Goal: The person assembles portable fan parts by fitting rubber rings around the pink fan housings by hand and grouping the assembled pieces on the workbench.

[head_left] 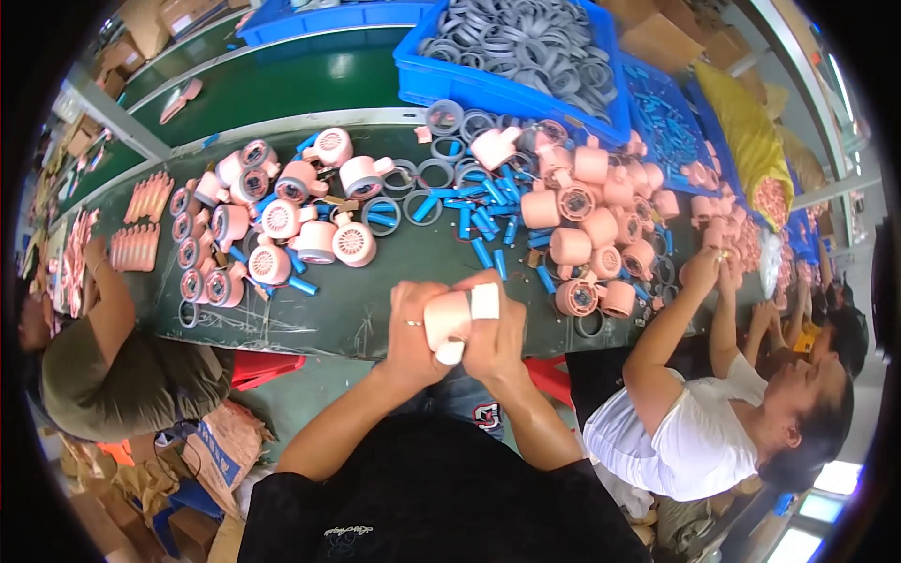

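Just below the centre of the frame, the pink, rounded plastic housing [447, 314] is held over the near edge of the dark green worktable [352, 314]. The left hand [409, 328] grasps its left side; the right hand [497, 345] is curled against its right side and seems to grasp it also, though its fingers partly hide the contact. A small white block-like piece [484, 301] shows there; I cannot tell if it is finger wrapping. For good work, I judge the left grip should stay steady, while the right presses evenly, without twisting.
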Motion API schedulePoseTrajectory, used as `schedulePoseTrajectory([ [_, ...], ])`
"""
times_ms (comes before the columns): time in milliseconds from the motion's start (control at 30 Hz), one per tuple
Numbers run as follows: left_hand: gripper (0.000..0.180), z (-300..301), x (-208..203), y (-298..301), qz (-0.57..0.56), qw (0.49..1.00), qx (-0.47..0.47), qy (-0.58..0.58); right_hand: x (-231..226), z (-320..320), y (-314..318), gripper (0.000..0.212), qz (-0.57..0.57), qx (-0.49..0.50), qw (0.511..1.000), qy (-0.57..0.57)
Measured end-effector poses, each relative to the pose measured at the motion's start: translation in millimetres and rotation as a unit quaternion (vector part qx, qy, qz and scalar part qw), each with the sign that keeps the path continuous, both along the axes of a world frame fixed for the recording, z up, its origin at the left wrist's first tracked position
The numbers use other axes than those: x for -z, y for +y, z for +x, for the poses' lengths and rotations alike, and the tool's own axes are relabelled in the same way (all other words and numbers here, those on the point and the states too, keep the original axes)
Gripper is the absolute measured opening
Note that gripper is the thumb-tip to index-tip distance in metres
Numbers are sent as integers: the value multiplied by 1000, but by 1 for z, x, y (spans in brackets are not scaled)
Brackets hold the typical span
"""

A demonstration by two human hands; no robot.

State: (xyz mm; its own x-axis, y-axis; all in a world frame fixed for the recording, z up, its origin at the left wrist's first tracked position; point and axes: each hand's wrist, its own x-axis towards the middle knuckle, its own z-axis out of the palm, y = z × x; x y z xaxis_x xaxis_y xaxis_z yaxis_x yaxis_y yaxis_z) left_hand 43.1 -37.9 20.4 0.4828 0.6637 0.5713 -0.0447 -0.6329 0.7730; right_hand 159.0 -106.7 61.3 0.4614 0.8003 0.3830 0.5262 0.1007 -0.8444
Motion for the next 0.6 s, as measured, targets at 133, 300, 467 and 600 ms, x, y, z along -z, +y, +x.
schedulePoseTrajectory([
  [133, 49, 2, -4, 9, -42, 998, 28, 25, -4, 7, 3, 31, -80, -1, 997, 20],
  [300, 54, -32, -27, 41, -250, 967, 36, -19, -28, 81, 16, 31, -142, 85, 984, -66],
  [467, 81, -76, -77, 108, -283, 958, -22, -51, -12, 163, 99, 69, -96, 67, 881, -459],
  [600, 69, -120, -99, 171, -196, 979, -55, -10, 4, 197, 140, 61, -181, -5, 803, -568],
])
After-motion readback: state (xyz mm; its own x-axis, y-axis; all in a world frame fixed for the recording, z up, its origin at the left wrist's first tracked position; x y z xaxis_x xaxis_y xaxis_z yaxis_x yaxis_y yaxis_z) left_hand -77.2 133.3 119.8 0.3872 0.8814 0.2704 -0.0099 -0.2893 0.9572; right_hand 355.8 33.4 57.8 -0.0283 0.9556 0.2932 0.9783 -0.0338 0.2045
